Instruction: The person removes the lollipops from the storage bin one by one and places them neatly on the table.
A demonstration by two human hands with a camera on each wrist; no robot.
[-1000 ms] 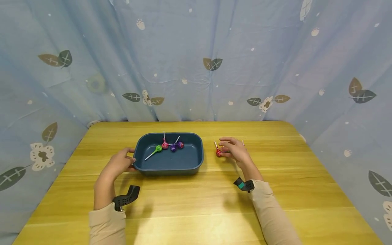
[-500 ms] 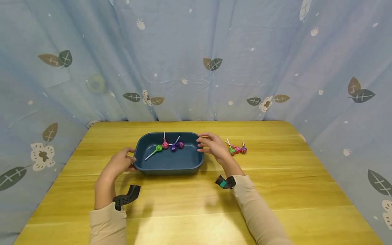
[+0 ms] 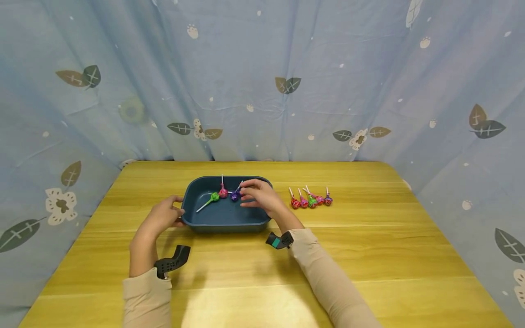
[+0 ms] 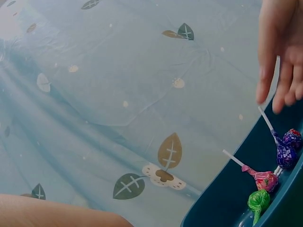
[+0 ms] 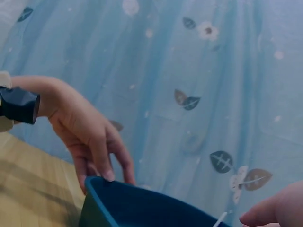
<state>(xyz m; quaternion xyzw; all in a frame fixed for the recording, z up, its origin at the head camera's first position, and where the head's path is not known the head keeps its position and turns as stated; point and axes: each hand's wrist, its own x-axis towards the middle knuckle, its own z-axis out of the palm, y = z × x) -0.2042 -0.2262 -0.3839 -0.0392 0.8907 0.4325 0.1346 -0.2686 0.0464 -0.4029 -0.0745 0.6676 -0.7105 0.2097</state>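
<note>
A dark blue plastic bin (image 3: 229, 228) stands on the table, with a green lollipop (image 3: 214, 197), a pink lollipop (image 3: 223, 193) and purple lollipops (image 4: 286, 155) inside. At its left end my left hand (image 3: 165, 215) grips the rim, seen also in the right wrist view. My right hand (image 3: 260, 196) hovers over the right part of the bin, fingers extended down and nothing visible held. Its fingertips are near the purple lollipops and partly hide them in the head view. In the left wrist view the right hand (image 4: 284, 61) hangs above a white stick.
Right of the bin several lollipops lie in a row: a red lollipop (image 3: 295, 203), a pink lollipop (image 3: 303, 202), a green lollipop (image 3: 312, 202) and a purple lollipop (image 3: 328, 201) among them. A patterned blue curtain (image 3: 262, 127) hangs behind the wooden table (image 3: 369, 255).
My right hand has moved left from the lollipop row, across the bin's right rim, to above the purple lollipops. The left hand stays on the bin.
</note>
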